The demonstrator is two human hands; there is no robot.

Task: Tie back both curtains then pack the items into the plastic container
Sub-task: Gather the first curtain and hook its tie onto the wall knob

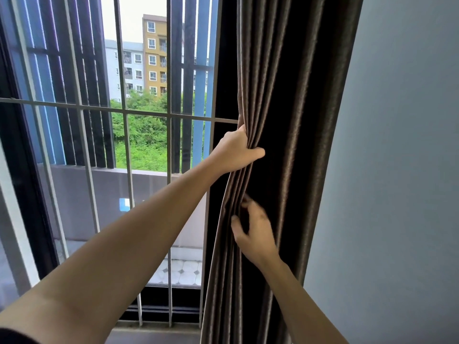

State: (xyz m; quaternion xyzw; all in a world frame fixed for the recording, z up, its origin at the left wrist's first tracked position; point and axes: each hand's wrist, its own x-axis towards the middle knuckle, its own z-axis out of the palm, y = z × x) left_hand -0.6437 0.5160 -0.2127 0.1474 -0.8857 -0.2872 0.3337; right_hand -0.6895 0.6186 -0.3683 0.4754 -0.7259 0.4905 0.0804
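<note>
While my left hand (236, 150) clamps the bunched curtain (278, 120), my right hand (255, 227) hovers spread (no tieback visible); next, I'd wrap one round.

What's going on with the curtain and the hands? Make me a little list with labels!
place: by a window with metal bars, grey wall at the right
curtain: dark brown, bunched into folds beside the wall
left hand: closed on the curtain's edge, gathering the folds
right hand: lower down, fingers spread, at the folds, blurred, not gripping
tie-back: none in view
plastic container: not in view
outside: green trees and tall buildings
</note>
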